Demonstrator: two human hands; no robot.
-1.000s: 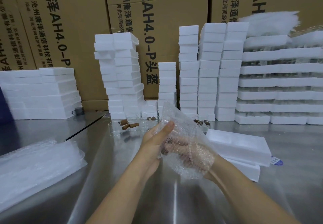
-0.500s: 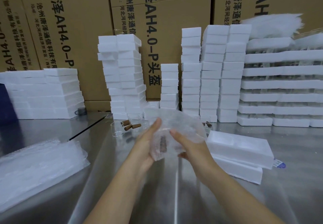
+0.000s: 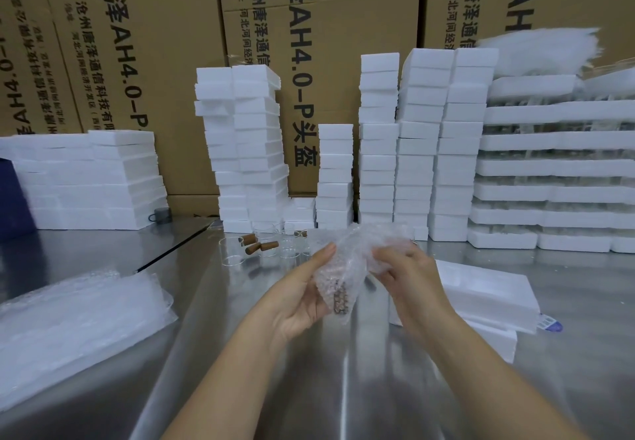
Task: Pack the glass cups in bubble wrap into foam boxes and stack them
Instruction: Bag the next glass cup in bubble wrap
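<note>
**Both hands on a bubble-wrapped bundle above the bench**

Head view. Left hand [image 3: 302, 298] and right hand [image 3: 409, 278] meet over the middle of the shiny steel bench [image 3: 343, 388], with a crumpled sheet of clear bubble wrap [image 3: 354, 257] between them.

- Left grip: fingers curled behind the lower part of the bundle, thumb lying up its near face. It is holding the bundle.
- Right grip: fingers and thumb pinch the loose upper folds of the wrap.
- A brown cork-like patch [image 3: 340, 298] shows through the bubbles, low in the bundle. The glass inside is too blurred to make out.
- The bundle is held off the bench surface.

Just beyond the hands, toward the far edge, clear glass cups [image 3: 233, 250] stand in a cluster, with brown cork stoppers [image 3: 263, 245] lying among them.

Toward the right edge, a flat white foam box [image 3: 488, 288] lies on top of another, slightly askew.

Along the far edge stand tall stacks of white foam boxes [image 3: 378, 137]. A low wide foam stack [image 3: 92, 178] sits at the far left corner, and layered white foam trays [image 3: 549, 171] at the far right.

Near the left edge lies a pile of clear bubble wrap sheets [image 3: 75, 316].

Brown cardboard cartons [image 3: 326, 44] with black lettering stand behind the bench.
</note>
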